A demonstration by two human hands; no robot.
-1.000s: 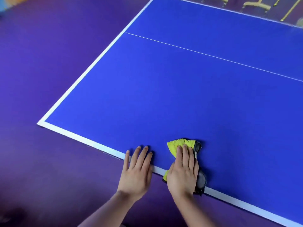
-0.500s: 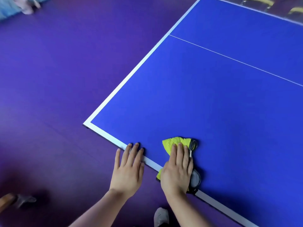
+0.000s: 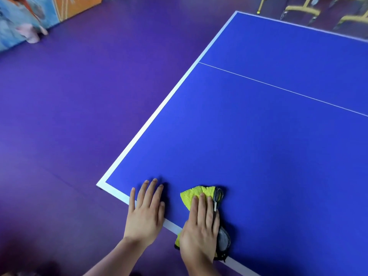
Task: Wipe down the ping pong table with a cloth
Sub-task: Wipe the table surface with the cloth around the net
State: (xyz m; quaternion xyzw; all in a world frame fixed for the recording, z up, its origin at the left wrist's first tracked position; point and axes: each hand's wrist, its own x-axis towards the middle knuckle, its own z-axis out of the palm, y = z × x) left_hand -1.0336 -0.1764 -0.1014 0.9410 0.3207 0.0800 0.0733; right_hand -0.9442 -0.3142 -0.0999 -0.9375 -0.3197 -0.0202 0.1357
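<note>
Where my fluffy yellow-and-grey cloth [image 3: 193,193] sits: blue ping pong tabletop's [image 3: 258,156] near edge, long axis pointing away from me.
My right grip [image 3: 201,230]: flat on top, fingers straight, just pressing.
My left grip [image 3: 146,214]: released, resting just left of it.

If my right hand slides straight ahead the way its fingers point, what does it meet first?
Nothing solid, as far as the picture shows: the right hand, flat on the yellow cloth, has only bare blue table ahead, crossed by a thin white line.
</note>
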